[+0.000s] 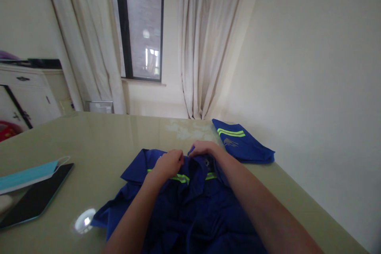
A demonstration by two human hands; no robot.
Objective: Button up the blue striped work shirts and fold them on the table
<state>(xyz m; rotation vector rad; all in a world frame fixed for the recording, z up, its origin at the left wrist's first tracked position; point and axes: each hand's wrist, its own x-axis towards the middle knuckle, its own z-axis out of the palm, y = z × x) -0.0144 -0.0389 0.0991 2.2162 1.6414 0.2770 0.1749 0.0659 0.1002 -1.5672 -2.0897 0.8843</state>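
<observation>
A blue shirt (184,216) lies rumpled on the worktop (104,139), right in front of the person, and runs down past the bottom of the view. The left hand (170,163) has its fingers curled in tight and looks closed on the top edge of the shirt. The right hand (203,149) is just beside it, a bit farther away, with its fingers bent down and pinching the cloth, though the fingertips are partly hidden. It looks like the step now is to sort out the top part of the shirt. My guess is that the next move needs a firm grip on both sides and a gentle, even tug, so the cloth lies straight. One corner sticks out to the left, and the many creases could make it hard to get flat. Near the right arm, a folded blue cloth (251,147) with bright stripes sits by the wall (321,87). Well over to the left, a light blue face mask (28,176) lies partly over a flat black tablet (40,198). Nothing seems to block the hands, but the arms hide some of the shirt.
</observation>
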